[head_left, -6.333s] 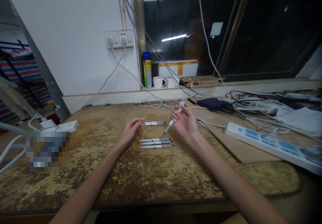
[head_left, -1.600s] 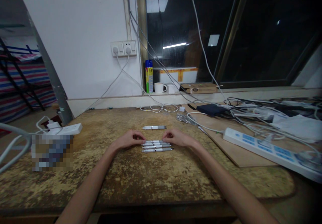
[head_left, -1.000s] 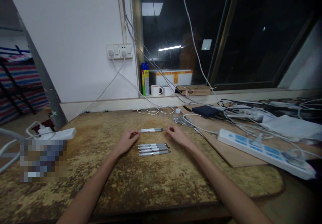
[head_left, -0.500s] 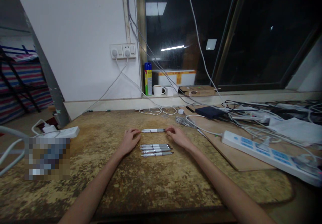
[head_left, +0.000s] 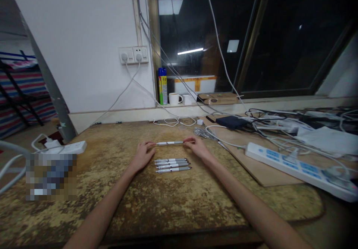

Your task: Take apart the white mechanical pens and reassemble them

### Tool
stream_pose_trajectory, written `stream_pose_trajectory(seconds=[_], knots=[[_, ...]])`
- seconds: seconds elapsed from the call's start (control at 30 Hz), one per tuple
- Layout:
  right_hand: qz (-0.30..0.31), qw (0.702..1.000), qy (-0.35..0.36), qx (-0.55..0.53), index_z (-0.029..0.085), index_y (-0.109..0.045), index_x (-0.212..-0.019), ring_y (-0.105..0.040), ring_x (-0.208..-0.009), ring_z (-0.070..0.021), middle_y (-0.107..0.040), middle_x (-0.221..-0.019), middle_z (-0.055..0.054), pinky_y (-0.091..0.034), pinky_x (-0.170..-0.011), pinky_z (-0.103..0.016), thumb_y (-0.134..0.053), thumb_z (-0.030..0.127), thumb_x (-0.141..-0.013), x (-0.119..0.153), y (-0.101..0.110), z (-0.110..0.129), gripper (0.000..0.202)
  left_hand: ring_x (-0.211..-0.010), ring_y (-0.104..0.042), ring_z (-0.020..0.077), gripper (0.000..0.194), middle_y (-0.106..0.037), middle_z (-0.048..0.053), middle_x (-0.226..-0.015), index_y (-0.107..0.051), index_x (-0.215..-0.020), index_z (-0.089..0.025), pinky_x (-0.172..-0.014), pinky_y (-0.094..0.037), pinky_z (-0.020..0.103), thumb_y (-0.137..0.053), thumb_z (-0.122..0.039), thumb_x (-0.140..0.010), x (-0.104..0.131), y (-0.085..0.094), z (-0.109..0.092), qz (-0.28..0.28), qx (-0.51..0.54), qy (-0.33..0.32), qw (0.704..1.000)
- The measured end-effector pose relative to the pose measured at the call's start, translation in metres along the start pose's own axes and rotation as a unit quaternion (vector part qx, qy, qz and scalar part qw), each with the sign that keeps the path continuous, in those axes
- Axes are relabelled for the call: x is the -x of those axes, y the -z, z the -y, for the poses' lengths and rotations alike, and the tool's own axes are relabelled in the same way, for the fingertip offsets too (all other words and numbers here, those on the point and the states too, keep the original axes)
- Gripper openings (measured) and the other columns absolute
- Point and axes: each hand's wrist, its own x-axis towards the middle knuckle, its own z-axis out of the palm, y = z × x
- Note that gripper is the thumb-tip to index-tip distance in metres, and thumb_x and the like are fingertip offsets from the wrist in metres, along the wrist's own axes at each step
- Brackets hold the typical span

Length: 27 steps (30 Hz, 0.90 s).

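A single white and grey pen [head_left: 169, 143] lies crosswise between my two hands on the worn wooden table [head_left: 167, 204]. My left hand [head_left: 144, 155] has its fingertips at the pen's left end. At the right end, the fingers of my right hand [head_left: 196, 148] pinch the tip. Nearer to me, several similar pens [head_left: 172, 165] lie side by side in a group, touched by neither hand.
A white power strip [head_left: 296, 169] and a brown board [head_left: 251, 167] lie on the right, with tangled cables behind. Another power strip [head_left: 75, 147] and a pixelated patch are at the left. On the sill stand a spray can [head_left: 162, 87] and a white mug [head_left: 175, 98].
The whole view has shifted slightly. Both hands remain at the ends of the single pen, and the grouped pens look unmoved.
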Motion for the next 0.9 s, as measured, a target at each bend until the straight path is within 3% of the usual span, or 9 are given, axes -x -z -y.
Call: stream_pose_trajectory(seconds=[0.13, 0.27, 0.33, 0.43, 0.5, 0.6, 0.67, 0.77, 0.9], knots=[[-0.014, 0.998, -0.023, -0.059, 0.016, -0.069, -0.095, -0.067, -0.091, -0.0221, -0.073, -0.097, -0.009, -0.052, -0.083, -0.034, -0.067, 0.034, -0.073, 0.003, 0.005, 0.012, 0.029, -0.119, -0.056, 0.0252, 0.032, -0.062, 0.011, -0.127, -0.067, -0.116, -0.018, -0.105, -0.044, 0.041, -0.056, -0.031, -0.089, -0.001, 0.002, -0.012, -0.015, 0.102, 0.012, 0.995], [0.012, 0.988, -0.048, -0.149, 0.016, -0.070, -0.097, -0.068, -0.096, -0.0238, -0.074, -0.100, -0.011, -0.053, -0.086, -0.034, -0.069, 0.037, -0.072, 0.007, 0.006, 0.023, 0.032, -0.096, -0.066, 0.0206, 0.032, -0.069, 0.009, -0.108, -0.060, -0.112, -0.016, -0.088, -0.052, 0.034, -0.060, -0.037, -0.087, -0.003, 0.001, -0.020, -0.014, 0.225, 0.067, 0.972], [0.030, 0.983, -0.046, -0.174, 0.016, -0.070, -0.097, -0.068, -0.100, -0.0245, -0.074, -0.103, -0.012, -0.054, -0.088, -0.034, -0.069, 0.038, -0.073, 0.010, 0.005, 0.027, 0.032, -0.095, -0.067, 0.0193, 0.033, -0.069, 0.008, -0.106, -0.056, -0.110, -0.018, -0.086, -0.052, 0.031, -0.063, -0.038, -0.086, -0.003, 0.000, -0.025, -0.012, 0.260, 0.060, 0.964], [0.060, 0.980, -0.044, -0.184, 0.016, -0.070, -0.098, -0.067, -0.104, -0.0249, -0.073, -0.108, -0.013, -0.054, -0.089, -0.034, -0.070, 0.039, -0.074, 0.013, 0.000, 0.033, 0.033, -0.102, -0.066, 0.0194, 0.033, -0.068, 0.008, -0.115, -0.055, -0.113, -0.020, -0.087, -0.052, 0.030, -0.064, -0.038, -0.086, 0.000, 0.002, -0.035, -0.004, 0.253, 0.012, 0.967], [0.076, 0.979, -0.043, -0.183, 0.016, -0.070, -0.100, -0.067, -0.104, -0.0243, -0.073, -0.109, -0.013, -0.053, -0.090, -0.033, -0.070, 0.039, -0.075, 0.015, -0.004, 0.035, 0.033, -0.097, -0.066, 0.0196, 0.029, -0.069, 0.006, -0.109, -0.060, -0.112, -0.019, -0.085, -0.051, 0.030, -0.061, -0.038, -0.089, 0.003, 0.005, -0.042, 0.011, 0.197, -0.013, 0.980], [0.072, 0.992, -0.003, -0.108, 0.015, -0.067, -0.106, -0.066, -0.098, -0.0223, -0.071, -0.107, -0.012, -0.052, -0.088, -0.034, -0.066, 0.034, -0.079, 0.018, -0.009, 0.037, 0.033, -0.090, -0.063, 0.0198, 0.024, -0.069, 0.005, -0.100, -0.065, -0.108, -0.019, -0.082, -0.049, 0.030, -0.058, -0.035, -0.092, 0.007, 0.009, -0.050, 0.011, 0.129, -0.037, 0.991], [0.069, 0.995, 0.078, 0.000, 0.015, -0.062, -0.116, -0.064, -0.098, -0.0215, -0.067, -0.111, -0.011, -0.051, -0.089, -0.035, -0.066, 0.026, -0.078, 0.022, -0.011, 0.037, 0.040, -0.090, -0.062, 0.0199, 0.024, -0.069, 0.006, -0.102, -0.066, -0.109, -0.019, -0.082, -0.048, 0.030, -0.056, -0.034, -0.093, 0.008, 0.011, -0.053, 0.006, 0.113, -0.050, 0.992], [0.100, 0.954, 0.220, 0.176, 0.017, -0.055, -0.125, -0.057, -0.112, -0.0230, -0.061, -0.120, -0.011, -0.045, -0.099, -0.037, -0.062, 0.019, -0.082, 0.030, -0.014, 0.037, 0.043, -0.092, -0.061, 0.0202, 0.026, -0.068, 0.006, -0.106, -0.067, -0.110, -0.019, -0.083, -0.047, 0.030, -0.055, -0.036, -0.095, 0.008, 0.012, -0.056, 0.017, 0.095, -0.064, 0.993], [0.117, 0.898, 0.277, 0.321, 0.018, -0.058, -0.120, -0.055, -0.112, -0.0244, -0.063, -0.114, -0.012, -0.043, -0.099, -0.037, -0.043, 0.017, -0.098, 0.035, -0.016, 0.039, 0.027, -0.094, -0.060, 0.0210, 0.027, -0.067, 0.006, -0.110, -0.067, -0.113, -0.021, -0.086, -0.047, 0.031, -0.052, -0.038, -0.097, 0.010, 0.013, -0.063, 0.023, 0.054, -0.092, 0.994]])
